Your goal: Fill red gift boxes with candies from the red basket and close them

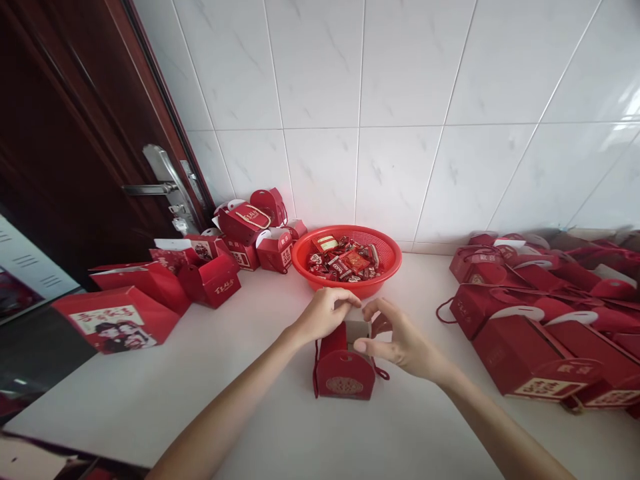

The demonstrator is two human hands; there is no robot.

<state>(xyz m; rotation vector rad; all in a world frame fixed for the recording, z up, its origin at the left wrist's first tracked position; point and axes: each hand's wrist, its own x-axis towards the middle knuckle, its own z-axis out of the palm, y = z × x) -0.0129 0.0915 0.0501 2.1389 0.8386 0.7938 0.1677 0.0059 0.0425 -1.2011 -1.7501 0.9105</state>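
Note:
A small red gift box (pixel 345 373) with a gold oval emblem on its near face stands on the white table, its top opened and the pale inside showing. Red cord handles hang at its two sides. My left hand (pixel 327 312) arches over the box's far left edge, thumb and fingers bent but apart. My right hand (pixel 400 340) curves around the far right of the opening, thumb stretched toward the inside and the fingers spaced from it. Neither hand shows anything gripped; some fingertips are hidden. Just behind is a red plastic basket (pixel 390 277) of wrapped candies (pixel 345 261).
Several red gift boxes (pixel 213 280) stand on the left, some with tops open, near a dark door with a metal handle (pixel 150 189). Many more red boxes (pixel 520 353) crowd the right side. A white tiled wall (pixel 320 167) rises behind the white table (pixel 240 413).

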